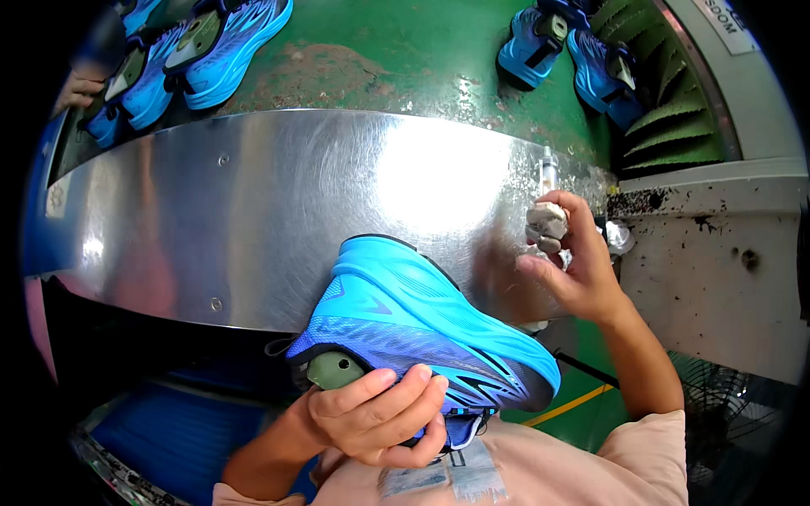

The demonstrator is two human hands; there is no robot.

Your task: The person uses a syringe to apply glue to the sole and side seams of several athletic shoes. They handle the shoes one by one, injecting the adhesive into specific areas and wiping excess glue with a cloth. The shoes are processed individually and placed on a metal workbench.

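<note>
A bright blue running shoe (pixel 405 312) is tilted on its side in front of my body, its sole turned up and away and its toe to the right. My left hand (pixel 380 417) is closed around the upper near the laces. A dark green shoe last (pixel 333 369) shows in the shoe's opening. To the right, over the metal ledge, my right hand (pixel 582 261) curls its fingers and thumb around a lumpy grey piece (pixel 547 223), whose kind I cannot make out. Just beyond those fingers stands a clear, syringe-like tube (pixel 549 171).
The shiny metal ledge (pixel 278 194) borders a green belt surface (pixel 363 67). More blue shoes on lasts stand at far left (pixel 219 51) and far right (pixel 531 51). Green flaps (pixel 675 118) hang at the right. Another person's hand (pixel 80 91) is at the far left.
</note>
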